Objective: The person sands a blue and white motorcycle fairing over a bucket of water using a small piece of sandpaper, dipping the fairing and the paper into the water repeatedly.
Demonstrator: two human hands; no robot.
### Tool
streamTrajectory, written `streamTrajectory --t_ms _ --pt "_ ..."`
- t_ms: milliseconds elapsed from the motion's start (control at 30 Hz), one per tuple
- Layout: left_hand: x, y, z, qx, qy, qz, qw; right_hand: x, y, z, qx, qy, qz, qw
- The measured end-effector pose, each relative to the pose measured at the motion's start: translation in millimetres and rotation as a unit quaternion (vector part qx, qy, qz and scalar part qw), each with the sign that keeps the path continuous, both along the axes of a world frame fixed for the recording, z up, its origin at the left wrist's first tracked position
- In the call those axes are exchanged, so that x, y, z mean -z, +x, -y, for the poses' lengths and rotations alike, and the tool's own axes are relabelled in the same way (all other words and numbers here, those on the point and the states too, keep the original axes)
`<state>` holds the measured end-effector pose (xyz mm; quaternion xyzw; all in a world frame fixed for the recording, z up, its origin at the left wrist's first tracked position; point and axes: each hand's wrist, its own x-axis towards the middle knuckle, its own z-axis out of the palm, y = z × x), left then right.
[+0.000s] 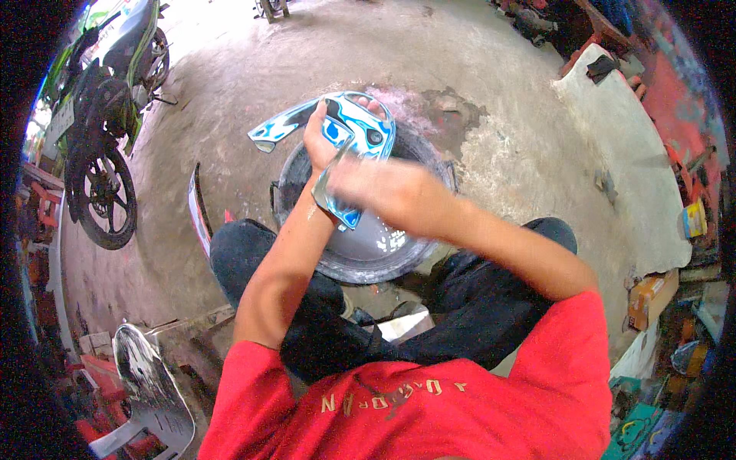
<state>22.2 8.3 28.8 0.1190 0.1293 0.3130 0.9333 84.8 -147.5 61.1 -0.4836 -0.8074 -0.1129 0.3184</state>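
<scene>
A curved, glossy panel in blue, white and silver point(353, 115), looking like a piece of motorcycle bodywork, is held up over a round dark basin point(368, 273). My left hand point(320, 142) grips it, closed, with the thumb at the near side and fingertips showing past the far edge. My right hand point(387, 192) lies across the panel's lower part; motion smears its fingers, and whether anything is in them is hidden. Greyish water point(368, 241) in the basin catches bright reflections.
A motorcycle point(103, 176) stands at the left. Another curved panel point(199, 207) lies on the concrete floor beside my left knee. A worn chair point(157, 391) is at the lower left. A pale slab point(625, 169), a cardboard box point(652, 299) and clutter line the right side.
</scene>
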Motion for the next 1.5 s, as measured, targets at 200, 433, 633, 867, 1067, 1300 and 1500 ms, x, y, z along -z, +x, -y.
streamTrajectory --t_ms 200,433,633,867,1067,1300,1500 --pt "-8.2 -10.0 2.4 0.010 0.069 0.023 0.997 -6.3 31.0 -0.5 0.053 -0.003 -0.003 0.999" --pt "-30.0 -15.0 19.5 0.057 -0.016 0.054 0.997 -3.2 21.7 6.6 -0.045 0.048 0.050 0.997" --pt "-22.8 -17.6 11.9 0.033 0.026 0.009 0.999 -0.1 4.5 7.0 0.002 0.082 0.035 0.996" --pt "-17.8 -17.2 4.5 0.038 0.095 0.024 0.994 -5.4 33.4 -2.5 0.060 0.042 0.037 0.997" --pt "-25.8 -16.2 12.3 0.021 0.089 0.009 0.996 -10.4 38.7 -2.0 0.072 0.026 0.020 0.997" --pt "-16.6 -19.0 6.6 0.046 0.030 0.049 0.997 3.9 23.5 5.8 -0.040 0.021 0.046 0.998" --pt "-26.2 -21.2 10.8 0.018 0.000 -0.002 1.000 17.6 121.4 -6.0 0.272 -0.125 -0.167 0.939"
